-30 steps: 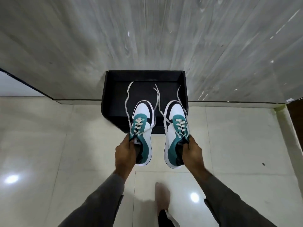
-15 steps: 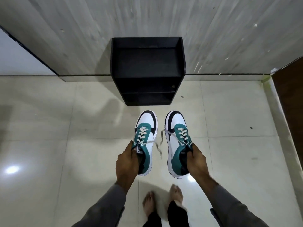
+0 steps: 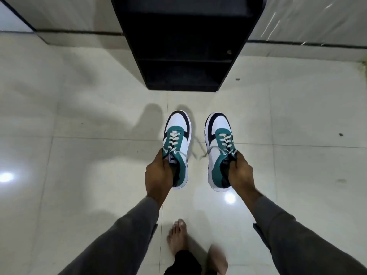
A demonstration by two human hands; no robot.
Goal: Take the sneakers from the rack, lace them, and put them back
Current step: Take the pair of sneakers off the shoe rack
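Observation:
I hold a pair of white, teal and black sneakers above the floor, toes pointing away from me. My left hand (image 3: 158,175) grips the left sneaker (image 3: 177,139) at its opening. My right hand (image 3: 239,171) grips the right sneaker (image 3: 218,143) the same way. White laces cross the upper eyelets of both shoes, and loose lace ends (image 3: 200,153) dangle between them. The black shoe rack (image 3: 184,40) stands against the wall ahead, its visible shelves bare.
Glossy pale floor tiles (image 3: 89,165) spread on all sides, with light glare spots. My bare feet (image 3: 178,237) are below the shoes. A grey panelled wall (image 3: 69,12) runs behind the rack.
The sneakers have come off the rack's top and down in front of it, held in both hands. The view has tilted down and the laces now hang loose.

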